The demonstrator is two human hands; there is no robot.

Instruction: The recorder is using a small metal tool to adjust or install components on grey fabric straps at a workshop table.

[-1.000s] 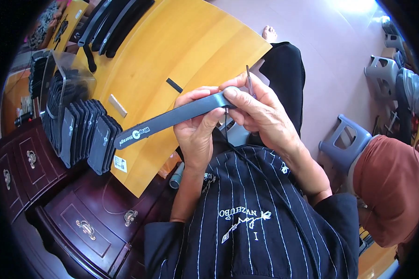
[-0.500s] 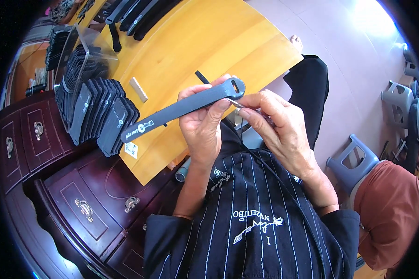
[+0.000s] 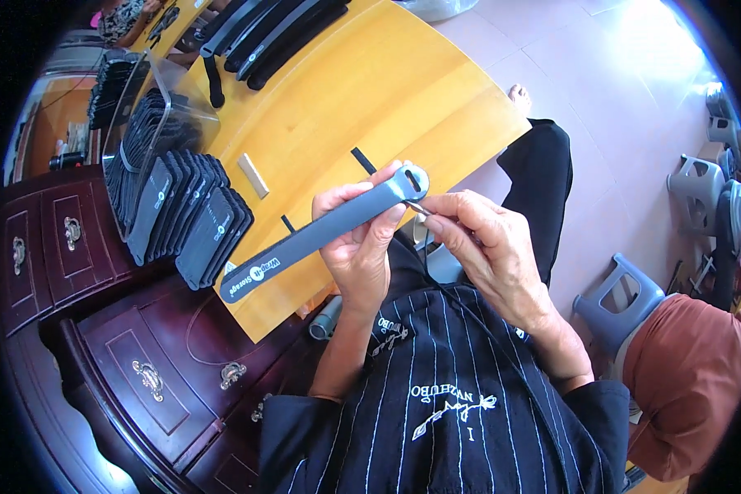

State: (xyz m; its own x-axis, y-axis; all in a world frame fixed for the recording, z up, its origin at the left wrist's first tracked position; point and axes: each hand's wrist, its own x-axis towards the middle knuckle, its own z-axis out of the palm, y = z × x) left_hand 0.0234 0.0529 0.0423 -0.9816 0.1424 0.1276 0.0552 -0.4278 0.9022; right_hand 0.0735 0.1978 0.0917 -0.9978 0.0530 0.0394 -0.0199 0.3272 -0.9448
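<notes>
Since a second ago our left hand (image 3: 358, 247) has raised its clenched long grey slotted strap (image 3: 321, 235) over the yellow wooden bench's (image 3: 370, 90) near edge, our right hand (image 3: 486, 247) pinching a thin metal tool (image 3: 418, 208) at its slot

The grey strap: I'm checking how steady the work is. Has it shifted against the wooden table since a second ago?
Yes. The grey strap has its slotted end just past the wooden table edge; earlier, hands hid that end.

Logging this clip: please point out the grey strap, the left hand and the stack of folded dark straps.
grey strap (image 3: 305, 244): head view, middle of its flat length.
left hand (image 3: 358, 247): head view, back of the hand.
stack of folded dark straps (image 3: 191, 218): head view, front pieces on the wooden table.
</notes>
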